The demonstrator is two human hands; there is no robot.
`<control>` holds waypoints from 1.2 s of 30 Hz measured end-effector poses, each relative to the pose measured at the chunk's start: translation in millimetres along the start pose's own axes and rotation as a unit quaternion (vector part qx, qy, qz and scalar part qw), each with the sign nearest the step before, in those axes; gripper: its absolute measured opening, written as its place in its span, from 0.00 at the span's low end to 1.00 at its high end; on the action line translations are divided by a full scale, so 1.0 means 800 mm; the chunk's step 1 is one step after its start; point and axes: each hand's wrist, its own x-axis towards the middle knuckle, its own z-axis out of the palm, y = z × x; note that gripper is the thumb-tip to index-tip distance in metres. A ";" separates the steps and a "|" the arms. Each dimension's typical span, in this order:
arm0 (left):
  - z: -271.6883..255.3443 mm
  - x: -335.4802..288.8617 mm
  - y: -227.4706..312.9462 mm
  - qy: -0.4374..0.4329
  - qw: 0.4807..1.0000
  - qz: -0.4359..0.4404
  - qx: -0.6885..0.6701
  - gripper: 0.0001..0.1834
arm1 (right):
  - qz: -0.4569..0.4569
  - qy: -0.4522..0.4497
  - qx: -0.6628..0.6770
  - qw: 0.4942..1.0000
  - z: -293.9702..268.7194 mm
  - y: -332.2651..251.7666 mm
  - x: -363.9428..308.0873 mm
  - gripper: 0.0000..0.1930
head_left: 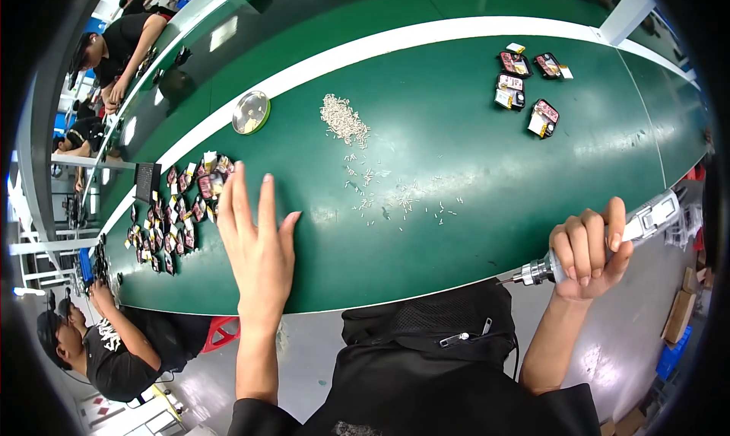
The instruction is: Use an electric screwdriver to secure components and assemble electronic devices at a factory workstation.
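Note:
My right hand is wrapped round an electric screwdriver at the table's near right edge. Its thin bit points left, and the body runs up to the right behind my fingers. My left hand is raised over the left part of the table, fingers stretched and apart, holding nothing. Its fingertips are near a cluster of small black-cased units with reddish insides and yellow and white pieces. Whether a finger touches the closest unit I cannot tell.
The green table carries a heap of small pale screws, with loose ones scattered nearer. A round shallow dish lies left of the heap. Several similar units sit at far right. Other people work along the left.

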 end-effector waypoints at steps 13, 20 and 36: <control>0.035 0.053 0.026 0.020 0.968 0.219 -0.122 0.11 | -0.013 0.096 0.006 0.995 -0.020 -0.006 -0.039 0.10; 0.045 0.053 0.013 0.004 0.982 0.107 -0.154 0.06 | -0.014 0.106 0.030 0.994 -0.022 -0.011 -0.043 0.09; 0.036 0.047 0.058 0.027 0.906 0.021 -0.423 0.04 | 0.026 0.077 0.046 0.996 -0.008 0.006 -0.032 0.10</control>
